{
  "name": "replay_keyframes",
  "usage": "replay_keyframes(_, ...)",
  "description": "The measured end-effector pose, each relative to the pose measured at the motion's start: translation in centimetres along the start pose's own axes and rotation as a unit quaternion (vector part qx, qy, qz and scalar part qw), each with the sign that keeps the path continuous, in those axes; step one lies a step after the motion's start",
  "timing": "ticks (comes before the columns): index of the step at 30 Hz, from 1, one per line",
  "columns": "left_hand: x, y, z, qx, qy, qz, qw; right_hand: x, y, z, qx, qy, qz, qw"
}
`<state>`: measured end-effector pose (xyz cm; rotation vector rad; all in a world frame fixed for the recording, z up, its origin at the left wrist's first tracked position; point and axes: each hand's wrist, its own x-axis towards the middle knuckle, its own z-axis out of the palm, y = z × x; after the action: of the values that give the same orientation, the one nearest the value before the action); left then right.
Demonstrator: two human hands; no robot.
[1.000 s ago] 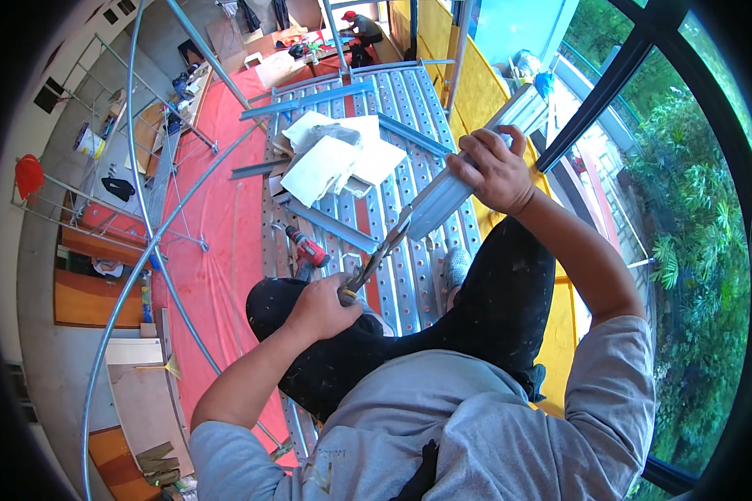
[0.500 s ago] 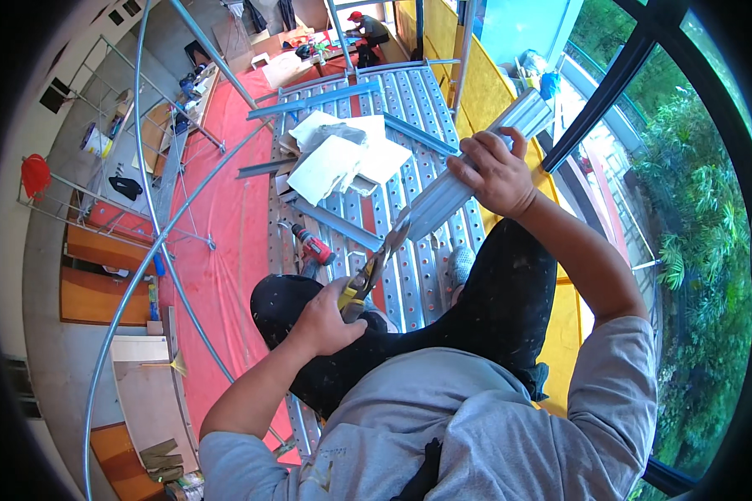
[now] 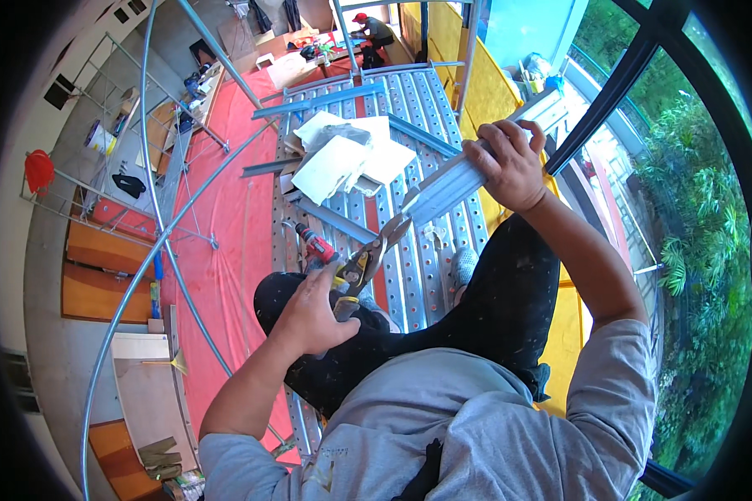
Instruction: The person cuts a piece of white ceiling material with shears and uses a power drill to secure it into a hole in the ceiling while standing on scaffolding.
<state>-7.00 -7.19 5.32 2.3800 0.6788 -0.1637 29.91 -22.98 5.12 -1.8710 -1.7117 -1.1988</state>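
A pair of tin snips [image 3: 361, 264] with yellow-and-black handles is gripped in my left hand [image 3: 311, 311], over my left knee. The handles are spread and the blades stand apart, their tips close by the lower end of a silver metal channel [image 3: 444, 190]. Whether the blades touch the metal I cannot tell. My right hand [image 3: 511, 167] is wrapped over the channel's upper part, holding it tilted up to the right. Below the snips' blades, to the left, a red drill [image 3: 316, 244] lies on the perforated metal platform [image 3: 426, 288].
Broken white board pieces [image 3: 336, 167] lie ahead on the platform, with loose metal channels [image 3: 336, 221] around them. Scaffold tubes [image 3: 163, 230] cross at left above red sheeting [image 3: 213, 292]. A yellow panel [image 3: 489, 75] and a black-framed window flank the right. Another person [image 3: 374, 33] bends in the far background.
The snips' handles and blades have spread from nearly closed, and the blades have come away from the channel's end. My left fingers have loosened. The channel has shifted slightly right.
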Motion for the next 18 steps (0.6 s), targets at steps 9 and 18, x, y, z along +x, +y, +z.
replay_keyframes(9, 0.06, 0.21, -0.52, -0.006, -0.016, 0.015, 1.000, 0.22, 0.55, 0.08, -0.017, -0.005, -0.034, 0.999)
replay_keyframes(18, -0.11, -0.08, -0.90, -0.001, -0.015, 0.005, 1.000, -0.26, 0.56, 0.22, 0.001, -0.018, -0.029, 0.999)
